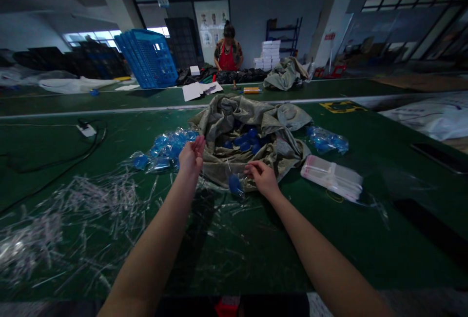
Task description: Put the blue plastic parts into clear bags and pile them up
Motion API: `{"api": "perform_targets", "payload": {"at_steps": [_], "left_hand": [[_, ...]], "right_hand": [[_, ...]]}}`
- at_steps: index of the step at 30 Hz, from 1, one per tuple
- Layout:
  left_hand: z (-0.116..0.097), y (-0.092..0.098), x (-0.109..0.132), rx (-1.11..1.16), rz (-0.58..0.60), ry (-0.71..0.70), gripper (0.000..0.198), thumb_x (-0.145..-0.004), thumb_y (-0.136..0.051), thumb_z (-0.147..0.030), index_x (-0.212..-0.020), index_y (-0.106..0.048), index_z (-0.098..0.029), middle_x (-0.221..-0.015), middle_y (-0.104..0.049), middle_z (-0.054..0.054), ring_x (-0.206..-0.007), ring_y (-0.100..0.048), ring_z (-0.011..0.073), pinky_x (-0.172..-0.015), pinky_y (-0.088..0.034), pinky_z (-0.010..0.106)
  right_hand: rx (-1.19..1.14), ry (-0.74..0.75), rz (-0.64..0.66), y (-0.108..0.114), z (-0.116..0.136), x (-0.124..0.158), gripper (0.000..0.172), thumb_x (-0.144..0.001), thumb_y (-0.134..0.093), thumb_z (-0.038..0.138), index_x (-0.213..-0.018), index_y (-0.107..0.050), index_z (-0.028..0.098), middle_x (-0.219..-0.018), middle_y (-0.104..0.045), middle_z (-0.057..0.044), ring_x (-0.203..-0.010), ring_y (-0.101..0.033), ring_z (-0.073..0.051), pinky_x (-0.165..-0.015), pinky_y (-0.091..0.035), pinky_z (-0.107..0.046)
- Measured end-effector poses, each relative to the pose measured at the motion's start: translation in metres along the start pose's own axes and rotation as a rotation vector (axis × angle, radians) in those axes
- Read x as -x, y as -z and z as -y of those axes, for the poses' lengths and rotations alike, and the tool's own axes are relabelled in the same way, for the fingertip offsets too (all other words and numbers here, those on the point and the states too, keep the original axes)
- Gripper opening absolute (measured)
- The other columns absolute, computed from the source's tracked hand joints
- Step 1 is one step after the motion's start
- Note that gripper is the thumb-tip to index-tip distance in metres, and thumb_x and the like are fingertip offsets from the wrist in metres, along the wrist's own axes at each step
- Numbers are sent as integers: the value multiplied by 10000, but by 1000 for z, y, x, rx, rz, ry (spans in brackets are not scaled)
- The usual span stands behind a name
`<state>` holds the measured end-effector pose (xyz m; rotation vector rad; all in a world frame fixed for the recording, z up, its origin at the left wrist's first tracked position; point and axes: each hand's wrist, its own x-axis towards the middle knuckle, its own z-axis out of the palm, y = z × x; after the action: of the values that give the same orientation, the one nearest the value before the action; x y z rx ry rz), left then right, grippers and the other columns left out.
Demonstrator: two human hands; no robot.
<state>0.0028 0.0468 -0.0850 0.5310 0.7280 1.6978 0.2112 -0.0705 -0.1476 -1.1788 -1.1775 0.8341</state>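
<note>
My left hand point(192, 155) is raised with its fingers stretched out and nothing visible in it. It is beside the left edge of a crumpled grey-green sack point(219, 169), near a heap of bagged blue balls point(166, 147). My right hand point(262, 176) is closed in a pinch at the front of the sack. At its fingertips hangs a small clear plastic bag with a blue ball point(235, 185) inside; the exact grip on the film is hard to see. Loose dark-blue balls point(245, 141) lie in the sack's open mouth.
Torn plastic strips point(106, 200) cover the table's left side. To the right are a stack of clear bags point(332, 176), more bagged balls point(327, 140) and a phone point(438, 157). A person point(228, 53) works beyond, near blue crates point(146, 58). Cables point(73, 161) run at left.
</note>
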Motion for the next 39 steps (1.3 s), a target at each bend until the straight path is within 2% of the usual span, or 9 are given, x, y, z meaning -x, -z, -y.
{"api": "perform_targets", "payload": {"at_steps": [3, 6, 8, 12, 15, 21, 26, 32, 39], "left_hand": [[-21, 18, -5, 15, 24, 81, 146, -742, -467, -38, -673, -452, -166, -593, -543, -32, -522, -552, 48, -549, -479, 142], [-24, 30, 9, -233, 290, 302, 111, -705, -527, -103, -649, -463, -175, -446, -343, -93, -340, -293, 39, -338, -243, 146], [-14, 33, 20, -541, 470, 351, 23, -688, -574, -155, -694, -555, -166, -440, -367, -87, -346, -271, 46, -345, -202, 167], [13, 31, 29, -1114, 711, 64, 244, -665, -693, -289, -853, -712, -134, -703, -655, 10, -580, -528, 104, -518, -379, 206], [26, 29, 24, -1261, 805, -12, 370, -692, -685, -374, -967, -734, -133, -800, -703, 38, -667, -579, 143, -598, -414, 241], [30, 30, 17, -1203, 818, -3, 303, -704, -685, -370, -886, -763, -141, -826, -732, 52, -716, -617, 163, -633, -437, 245], [30, 35, 20, -1109, 742, 14, 325, -720, -680, -378, -917, -763, -133, -841, -743, 69, -749, -643, 178, -677, -465, 256], [30, 40, 19, -1067, 754, 5, 285, -728, -682, -368, -883, -767, -144, -858, -748, 69, -783, -655, 191, -706, -479, 268], [29, 41, 22, -1083, 719, -24, 306, -708, -702, -370, -911, -733, -144, -835, -736, 64, -757, -653, 182, -680, -471, 266]], "right_hand": [[-64, -31, 12, 0, -2, -2, 198, -797, -583, 382, -901, -608, 216, -886, -701, -43, -768, -700, -206, -683, -593, -355], [-83, -59, 17, 1, -2, -4, 193, -785, -595, 376, -897, -608, 219, -883, -698, -39, -757, -694, -199, -698, -594, -359], [-89, -81, 16, 3, -2, -6, 183, -781, -600, 366, -892, -610, 221, -880, -697, -37, -754, -693, -197, -698, -593, -356], [-90, -120, 38, 4, 0, -7, 175, -785, -597, 350, -906, -600, 224, -874, -699, -37, -730, -692, -191, -683, -590, -348], [-94, -146, 55, 4, 2, -7, 185, -787, -602, 362, -913, -581, 228, -881, -701, -33, -712, -695, -184, -675, -588, -343], [-86, -159, 75, 6, 7, -8, 223, -800, -600, 391, -949, -553, 232, -892, -703, -31, -713, -708, -184, -673, -591, -334], [-113, -202, 116, 9, 5, -6, 447, -667, -752, 300, -1059, -552, 219, -869, -724, -35, -769, -713, -207, -726, -595, -362], [-20, -158, 64, 6, -8, -10, 214, -682, -714, 292, -853, -661, 175, -821, -731, -69, -745, -707, -216, -726, -597, -376], [-2, -124, 42, 8, -16, -14, 134, -711, -635, 237, -822, -685, 181, -864, -733, -65, -780, -707, -207, -750, -597, -370]]}}
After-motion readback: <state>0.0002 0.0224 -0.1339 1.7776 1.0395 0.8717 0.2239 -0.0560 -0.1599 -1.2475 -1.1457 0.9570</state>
